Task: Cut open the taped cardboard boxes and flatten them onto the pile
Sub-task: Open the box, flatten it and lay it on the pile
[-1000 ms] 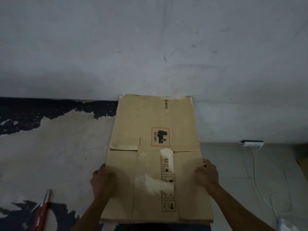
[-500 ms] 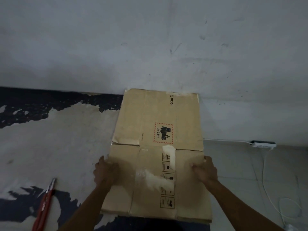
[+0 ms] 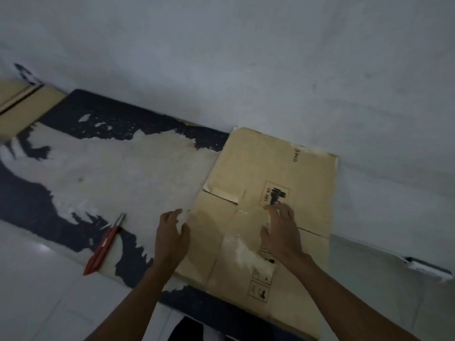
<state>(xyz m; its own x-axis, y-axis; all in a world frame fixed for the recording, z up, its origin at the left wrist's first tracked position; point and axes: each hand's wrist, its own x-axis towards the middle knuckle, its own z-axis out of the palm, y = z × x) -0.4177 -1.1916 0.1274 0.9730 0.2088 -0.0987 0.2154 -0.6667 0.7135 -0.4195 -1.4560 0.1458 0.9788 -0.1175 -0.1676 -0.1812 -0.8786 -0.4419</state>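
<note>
A flattened brown cardboard box (image 3: 307, 183) lies on the floor with its far end against the wall. It carries a red-framed UN 3481 label and strips of torn tape. My left hand (image 3: 172, 236) hovers at the box's left edge, fingers relaxed, holding nothing. Over the middle of the box my right hand (image 3: 283, 232) is spread with straight fingers, just below the label; I cannot tell whether it touches the cardboard. A red utility knife (image 3: 104, 247) lies on the floor to the left of my left hand.
More brown cardboard (image 3: 22, 107) sits at the far left against the wall. A white power strip (image 3: 428, 268) lies on the floor at the right. The floor is pale with dark patches of worn paint.
Both hands have let go of the box's side edges. My right hand moved inward over the middle of the box. The view swung left and tilted, bringing the knife and far cardboard into sight.
</note>
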